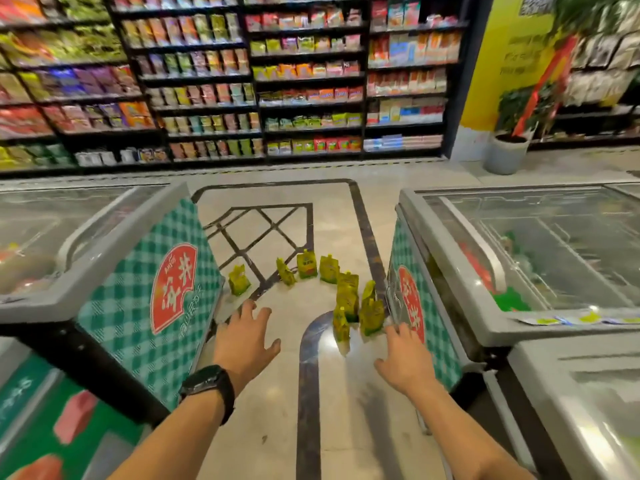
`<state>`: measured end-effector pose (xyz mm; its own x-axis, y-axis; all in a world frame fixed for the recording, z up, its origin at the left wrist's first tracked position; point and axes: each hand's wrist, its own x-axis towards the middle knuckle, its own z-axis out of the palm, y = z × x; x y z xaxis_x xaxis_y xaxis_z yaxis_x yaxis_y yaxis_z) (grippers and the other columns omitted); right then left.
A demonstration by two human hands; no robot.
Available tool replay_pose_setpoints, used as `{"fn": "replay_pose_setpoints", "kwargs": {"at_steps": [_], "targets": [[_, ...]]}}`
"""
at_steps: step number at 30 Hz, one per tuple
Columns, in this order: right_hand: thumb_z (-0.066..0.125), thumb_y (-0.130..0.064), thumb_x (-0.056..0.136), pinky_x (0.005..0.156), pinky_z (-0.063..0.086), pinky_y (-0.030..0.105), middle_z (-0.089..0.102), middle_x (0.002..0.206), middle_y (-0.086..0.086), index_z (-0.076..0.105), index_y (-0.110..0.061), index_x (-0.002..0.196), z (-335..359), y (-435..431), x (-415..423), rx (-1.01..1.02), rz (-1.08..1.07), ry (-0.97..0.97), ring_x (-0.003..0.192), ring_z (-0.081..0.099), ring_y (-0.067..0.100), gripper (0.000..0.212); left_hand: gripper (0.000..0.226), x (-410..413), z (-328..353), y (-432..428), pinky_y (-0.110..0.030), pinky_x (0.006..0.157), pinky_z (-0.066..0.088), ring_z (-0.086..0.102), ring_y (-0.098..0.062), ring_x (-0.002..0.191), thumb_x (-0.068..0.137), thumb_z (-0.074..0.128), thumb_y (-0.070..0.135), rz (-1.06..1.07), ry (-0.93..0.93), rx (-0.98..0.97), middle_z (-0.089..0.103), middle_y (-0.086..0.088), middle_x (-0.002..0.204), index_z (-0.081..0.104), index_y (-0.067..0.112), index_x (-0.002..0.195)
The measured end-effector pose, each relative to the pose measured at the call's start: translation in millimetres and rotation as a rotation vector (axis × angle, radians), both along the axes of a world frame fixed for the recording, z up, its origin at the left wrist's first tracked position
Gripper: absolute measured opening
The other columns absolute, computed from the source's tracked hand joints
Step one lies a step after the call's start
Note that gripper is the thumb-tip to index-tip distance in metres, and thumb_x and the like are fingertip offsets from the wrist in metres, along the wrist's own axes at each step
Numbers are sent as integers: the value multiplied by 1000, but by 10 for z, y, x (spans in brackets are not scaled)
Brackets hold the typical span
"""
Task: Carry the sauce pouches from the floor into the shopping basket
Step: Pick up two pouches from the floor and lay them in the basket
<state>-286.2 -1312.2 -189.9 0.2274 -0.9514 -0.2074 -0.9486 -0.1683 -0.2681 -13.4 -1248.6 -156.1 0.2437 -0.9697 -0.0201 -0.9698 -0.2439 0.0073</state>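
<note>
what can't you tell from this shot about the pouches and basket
- Shopping basket: outside the head view.
- Sauce pouches: labels blurred; near ones overlap, count unsure.
- Right hand: contact with nearest pouch unclear.
- Freezer contents: glare on lid.

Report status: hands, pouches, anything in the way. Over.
Left hand open, empty; right hand open, empty. Sauce pouches upright on floor, none held. Basket not in view. Left freezer, right freezer flank them.
</note>
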Motion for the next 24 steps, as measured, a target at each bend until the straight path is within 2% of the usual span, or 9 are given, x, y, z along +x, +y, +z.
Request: {"fn": "replay_pose_setpoints", "kwargs": {"at_steps": [7, 9, 12, 14, 17, 19, 24], "targets": [[59, -36, 89, 95, 45, 40, 45, 133, 8, 46, -20, 129, -182, -1153, 730, 65, 60, 2, 124, 47, 30, 45, 59, 693, -262, -1077, -43, 96, 47, 51, -28, 125, 92, 53, 58, 36, -8, 45, 39, -5, 147, 42, 28, 141], [59, -39, 90, 96, 47, 40, 46, 132, 7, 48, -21, 132, -172, -1478, 888, 68, 33, -23, 122, 49, 29, 47, 58, 883, -258, -1513, -42, 94, 48, 49, -27, 126, 92, 52, 57, 18, 7, 38, 43, -5, 143, 43, 27, 140], [61, -34, 88, 101, 45, 37, 44, 139, 7, 45, -22, 141, -146, -1931, 1079, 119, -41, -41, 128, 47, 26, 56, 58, 1145, -204, -2199, -42, 92, 48, 49, -29, 123, 93, 50, 57, -46, 7, 58, 44, -7, 139, 42, 25, 140], [59, -32, 89, 103, 44, 39, 43, 142, 7, 45, -23, 141, -169, -2199, 1196, 141, -105, -38, 130, 46, 27, 55, 57, 1326, -166, -2641, -41, 90, 50, 51, -29, 121, 94, 50, 57, -94, 5, 63, 43, -7, 138, 43, 25, 140], [57, -30, 92, 102, 46, 41, 43, 144, 10, 46, -20, 139, -241, -2578, 1269, 149, -200, -57, 129, 47, 31, 50, 57, 1513, -185, -3230, -41, 86, 49, 52, -29, 118, 94, 50, 56, -154, 4, 77, 43, -7, 137, 43, 24, 140], [56, -28, 90, 99, 46, 38, 40, 147, 9, 42, -18, 143, -339, -2845, 1269, 179, -242, -38, 130, 45, 30, 56, 59, 1552, -274, -3614, -41, 89, 47, 50, -28, 121, 93, 50, 56, -195, -13, 102, 43, -7, 137, 42, 23, 141], [56, -32, 89, 98, 47, 39, 44, 138, 12, 42, -14, 140, -754, -3784, 1407, 277, -278, 6, 126, 47, 31, 56, 62, 1615, -611, -4648, -43, 91, 48, 48, -32, 124, 93, 51, 57, -270, -5, 148, 42, -7, 139, 38, 23, 143]]}}
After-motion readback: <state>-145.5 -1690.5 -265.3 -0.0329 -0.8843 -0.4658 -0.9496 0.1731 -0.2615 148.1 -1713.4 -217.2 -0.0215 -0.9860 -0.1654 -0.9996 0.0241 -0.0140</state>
